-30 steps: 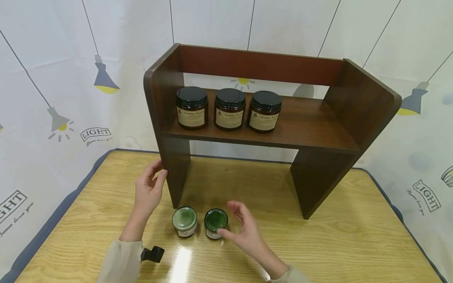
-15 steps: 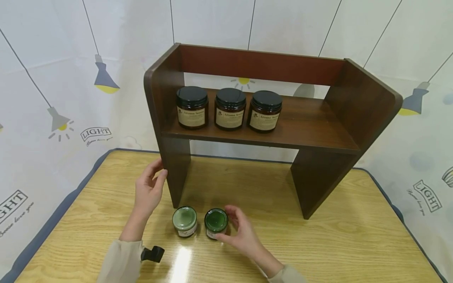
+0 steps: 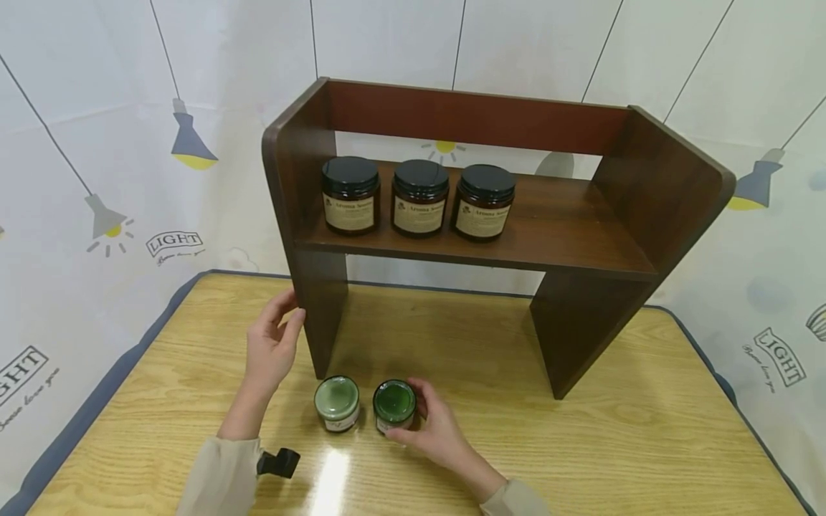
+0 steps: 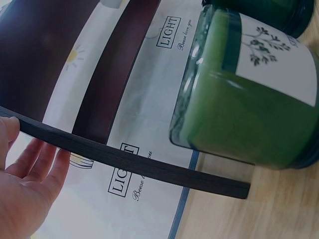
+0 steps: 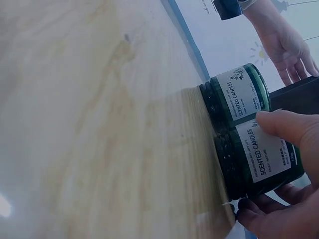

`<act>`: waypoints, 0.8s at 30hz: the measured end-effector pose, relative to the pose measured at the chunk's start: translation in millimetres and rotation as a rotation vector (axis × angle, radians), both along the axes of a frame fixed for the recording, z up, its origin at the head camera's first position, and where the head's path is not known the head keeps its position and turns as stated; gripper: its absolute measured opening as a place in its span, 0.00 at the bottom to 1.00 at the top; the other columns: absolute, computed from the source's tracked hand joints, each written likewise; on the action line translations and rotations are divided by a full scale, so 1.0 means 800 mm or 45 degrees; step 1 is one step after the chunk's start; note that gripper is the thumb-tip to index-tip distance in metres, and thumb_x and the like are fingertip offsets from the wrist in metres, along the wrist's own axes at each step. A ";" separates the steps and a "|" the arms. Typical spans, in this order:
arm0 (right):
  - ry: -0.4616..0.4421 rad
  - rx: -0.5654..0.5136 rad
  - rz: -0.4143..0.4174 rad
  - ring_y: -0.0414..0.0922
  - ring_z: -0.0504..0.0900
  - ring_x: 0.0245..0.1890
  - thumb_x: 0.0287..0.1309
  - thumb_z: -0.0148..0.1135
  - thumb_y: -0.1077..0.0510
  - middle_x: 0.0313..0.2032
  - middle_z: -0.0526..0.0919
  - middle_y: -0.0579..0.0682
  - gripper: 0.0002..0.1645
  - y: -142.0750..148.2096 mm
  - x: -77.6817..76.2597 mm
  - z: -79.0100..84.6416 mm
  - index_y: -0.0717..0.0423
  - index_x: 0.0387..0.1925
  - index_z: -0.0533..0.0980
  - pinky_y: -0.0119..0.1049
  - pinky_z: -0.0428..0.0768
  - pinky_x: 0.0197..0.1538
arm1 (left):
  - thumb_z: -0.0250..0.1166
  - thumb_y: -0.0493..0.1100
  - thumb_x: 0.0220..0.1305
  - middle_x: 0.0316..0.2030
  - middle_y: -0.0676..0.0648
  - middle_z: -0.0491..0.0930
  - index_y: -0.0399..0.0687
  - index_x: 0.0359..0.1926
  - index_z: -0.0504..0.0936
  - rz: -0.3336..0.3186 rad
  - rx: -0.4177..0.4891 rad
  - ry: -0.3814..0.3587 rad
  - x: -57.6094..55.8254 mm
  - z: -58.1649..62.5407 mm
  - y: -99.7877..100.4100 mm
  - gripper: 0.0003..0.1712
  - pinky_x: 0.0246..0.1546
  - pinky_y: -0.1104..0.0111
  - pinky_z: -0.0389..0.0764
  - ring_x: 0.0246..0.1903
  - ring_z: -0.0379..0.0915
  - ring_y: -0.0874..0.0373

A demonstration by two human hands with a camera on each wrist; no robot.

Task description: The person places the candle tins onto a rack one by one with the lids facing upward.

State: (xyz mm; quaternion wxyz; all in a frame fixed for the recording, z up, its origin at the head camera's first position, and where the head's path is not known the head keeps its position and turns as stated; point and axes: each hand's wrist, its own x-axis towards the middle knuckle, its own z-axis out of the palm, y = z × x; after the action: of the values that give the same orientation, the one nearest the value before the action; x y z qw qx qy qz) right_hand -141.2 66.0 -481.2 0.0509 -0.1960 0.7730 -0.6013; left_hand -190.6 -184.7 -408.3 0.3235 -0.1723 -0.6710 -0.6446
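The dark green jar (image 3: pixel 394 405) is deep bottle green, the pale green jar (image 3: pixel 337 403) a milky sage on top; both wear white labels (image 5: pixel 264 159) with black lettering, and a black leafy sprig shows on them. The shelf (image 3: pixel 568 222) is dark brown, its back board (image 3: pixel 477 118) redder. On it, three brown jars (image 3: pixel 393 198) have black lids (image 3: pixel 421 174) and cream labels (image 3: pixel 417 217) with dark print. The surface (image 3: pixel 613 430) is yellowish with streaky wood grain. White cloth (image 3: pixel 516 43) carries grey, blue and yellow lamps (image 3: pixel 190 140), black cords and "LIGHT" lettering, edged in slate blue. The sleeves (image 3: pixel 222 476) are plain beige.
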 end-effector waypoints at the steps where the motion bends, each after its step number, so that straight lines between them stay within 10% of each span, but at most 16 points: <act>1: 0.004 0.012 -0.001 0.60 0.71 0.56 0.36 0.76 0.67 0.54 0.71 0.66 0.46 0.000 0.000 0.000 0.73 0.57 0.62 0.47 0.69 0.60 | 0.52 0.20 0.60 0.44 0.59 0.78 0.16 0.49 0.70 0.000 -0.001 0.001 0.000 0.000 0.000 0.15 0.43 0.79 0.77 0.45 0.73 0.65; 24: 0.082 0.085 0.013 0.54 0.76 0.51 0.35 0.77 0.66 0.49 0.77 0.59 0.40 0.001 -0.007 -0.004 0.67 0.54 0.68 0.40 0.75 0.56 | 0.52 0.19 0.59 0.43 0.61 0.77 0.16 0.49 0.70 0.026 -0.022 0.000 0.000 0.003 0.002 0.15 0.42 0.80 0.77 0.44 0.73 0.66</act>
State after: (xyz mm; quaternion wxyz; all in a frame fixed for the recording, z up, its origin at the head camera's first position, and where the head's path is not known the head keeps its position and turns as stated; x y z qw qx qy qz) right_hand -146.6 66.5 -484.3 0.0354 -0.2173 0.7929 -0.5682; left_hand -190.8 -183.0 -405.8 0.3284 -0.1681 -0.6783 -0.6354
